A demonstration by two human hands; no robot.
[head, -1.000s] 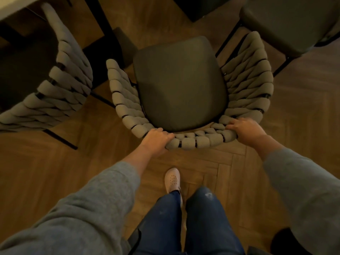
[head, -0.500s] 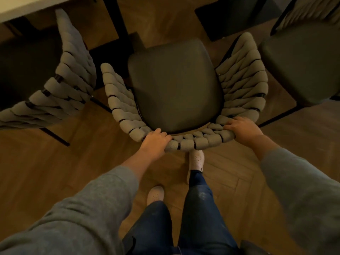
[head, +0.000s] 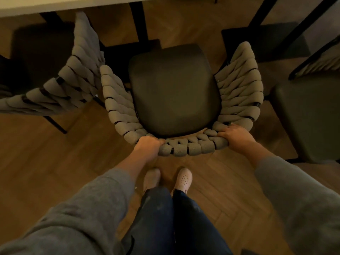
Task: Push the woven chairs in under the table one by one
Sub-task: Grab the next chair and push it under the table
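The woven chair [head: 174,92] is seen from above on the wooden floor [head: 55,153], its dark seat facing the pale bench [head: 55,4] at the top edge, with the front of the seat near the bench's black leg [head: 139,21]. Its curved back rail is gripped at both ends: the left hand [head: 147,148] is closed around the rail at the left, and the right hand [head: 237,138] is laid over it at the right, fingers [head: 223,133] curled onto the weave. A second woven chair [head: 60,85] is tucked partly under the bench on the left, just beside the held one. A third chair [head: 309,111] is seen at the right.
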